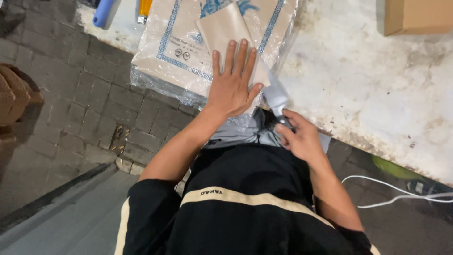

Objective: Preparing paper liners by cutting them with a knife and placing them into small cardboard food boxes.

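Observation:
My left hand (232,82) lies flat, fingers spread, pressing on a small beige folded paper bag (222,29). That bag rests on top of a clear plastic-wrapped stack of beige bags with blue printed borders (170,56). The stack overhangs the near edge of a worn white table (358,80). My right hand (298,136) is at the table's edge, fingers closed on a thin grey plastic sheet (276,94) that runs from under my left hand down toward my waist.
A cardboard box (417,16) stands at the table's far right. A blue cylinder (104,12) and a yellow-handled tool (144,9) lie at the far left. Grey brick paving (85,94) is on the left. A white cable (396,191) trails below the table.

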